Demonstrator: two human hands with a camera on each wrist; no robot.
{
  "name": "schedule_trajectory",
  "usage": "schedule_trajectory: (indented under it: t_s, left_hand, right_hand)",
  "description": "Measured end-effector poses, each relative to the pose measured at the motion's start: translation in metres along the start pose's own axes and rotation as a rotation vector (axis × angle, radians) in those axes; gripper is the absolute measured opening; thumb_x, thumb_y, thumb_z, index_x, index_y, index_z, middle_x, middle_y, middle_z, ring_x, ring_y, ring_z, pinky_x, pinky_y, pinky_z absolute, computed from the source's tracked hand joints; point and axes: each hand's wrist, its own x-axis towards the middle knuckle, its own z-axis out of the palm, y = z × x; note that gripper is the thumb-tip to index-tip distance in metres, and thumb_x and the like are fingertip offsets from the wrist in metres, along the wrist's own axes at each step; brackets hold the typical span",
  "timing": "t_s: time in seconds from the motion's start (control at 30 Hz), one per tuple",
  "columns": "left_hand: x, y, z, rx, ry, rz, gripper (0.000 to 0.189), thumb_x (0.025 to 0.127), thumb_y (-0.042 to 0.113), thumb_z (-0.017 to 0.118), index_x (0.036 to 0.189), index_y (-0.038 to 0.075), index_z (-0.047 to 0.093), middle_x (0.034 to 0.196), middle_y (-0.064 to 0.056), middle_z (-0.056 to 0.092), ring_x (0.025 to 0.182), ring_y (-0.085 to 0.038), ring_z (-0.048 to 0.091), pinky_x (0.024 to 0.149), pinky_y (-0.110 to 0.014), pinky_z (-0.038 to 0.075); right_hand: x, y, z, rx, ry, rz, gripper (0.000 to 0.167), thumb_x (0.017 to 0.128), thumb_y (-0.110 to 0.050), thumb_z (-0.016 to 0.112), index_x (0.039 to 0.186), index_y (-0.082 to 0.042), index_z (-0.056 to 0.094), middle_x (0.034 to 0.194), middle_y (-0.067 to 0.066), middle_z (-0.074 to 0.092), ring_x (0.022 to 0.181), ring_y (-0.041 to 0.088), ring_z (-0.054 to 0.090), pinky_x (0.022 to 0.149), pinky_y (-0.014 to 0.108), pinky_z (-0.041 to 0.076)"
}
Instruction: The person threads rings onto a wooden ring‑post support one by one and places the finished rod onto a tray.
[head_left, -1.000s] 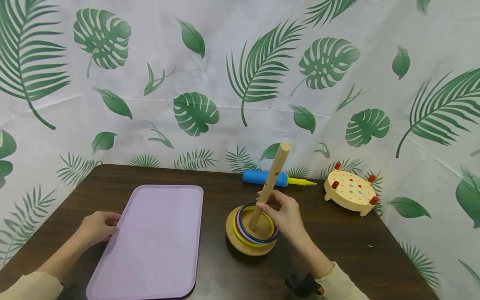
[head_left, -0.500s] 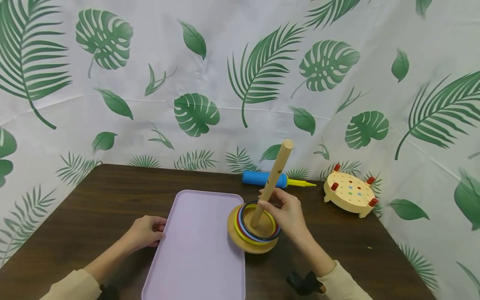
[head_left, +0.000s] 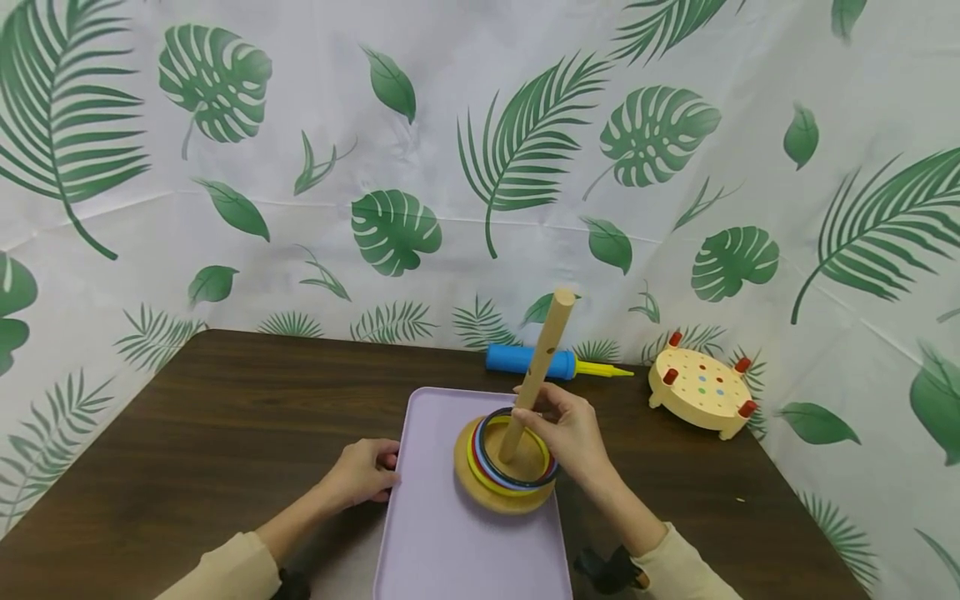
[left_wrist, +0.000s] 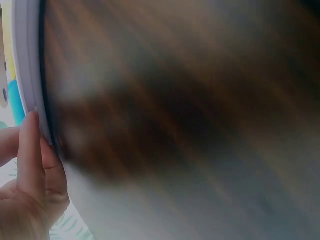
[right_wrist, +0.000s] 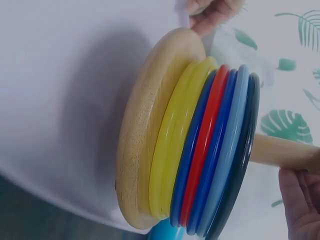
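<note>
My right hand pinches the wooden post of a ring-toss stand, just above its rings. The round wooden base carries a stack of rings in yellow, blue, red, light blue and black. Leaning a little, the stand is over the lilac tray; in the right wrist view a shadow falls on the tray beside the base, and a gap seems to part them. At the tray's left rim, my left hand grips the edge, thumb and fingers showing in the left wrist view.
A blue pump with a yellow nozzle lies at the back of the dark wooden table. To the right sits a cream pegboard stool with red pegs. A leaf-print cloth hangs behind the table.
My left hand has slid the tray to the right, from beside the ring-toss stand to underneath it. The right hand keeps hold of the post in nearly the same place.
</note>
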Motion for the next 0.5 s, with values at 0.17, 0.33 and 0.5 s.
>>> schedule_trajectory:
  t_s: [0.17,0.33,0.5]
  left_hand:
    - [0.005,0.004,0.011,-0.02,0.003,-0.001,0.046,0.076,-0.013,0.065,0.12,-0.016,0.053,0.092,-0.014,0.059,0.075,-0.018,0.062,0.057,-0.033,0.056]
    - [0.01,0.006,0.016,-0.028,0.007,0.002,0.047,0.075,-0.013,0.065,0.12,-0.016,0.054,0.093,-0.015,0.06,0.073,-0.018,0.063,0.056,-0.032,0.055]
    - [0.012,0.009,0.019,-0.025,0.012,-0.009,0.047,0.075,-0.012,0.065,0.121,-0.015,0.054,0.094,-0.015,0.06,0.073,-0.018,0.063,0.056,-0.032,0.055]
  right_hand:
    - [0.0,0.001,0.004,0.003,-0.011,0.034,0.026,0.08,-0.004,0.072,0.105,0.0,0.068,0.089,0.014,0.071,0.081,0.02,0.066,0.072,0.026,0.054]
    - [-0.001,0.003,0.007,-0.015,-0.031,0.027,0.025,0.08,-0.002,0.071,0.105,0.002,0.068,0.087,0.014,0.071,0.08,0.019,0.066,0.073,0.025,0.054]
    - [-0.003,0.007,0.009,0.012,-0.049,-0.001,0.03,0.08,-0.007,0.072,0.109,0.0,0.067,0.091,0.011,0.072,0.083,0.019,0.066,0.076,0.025,0.053]
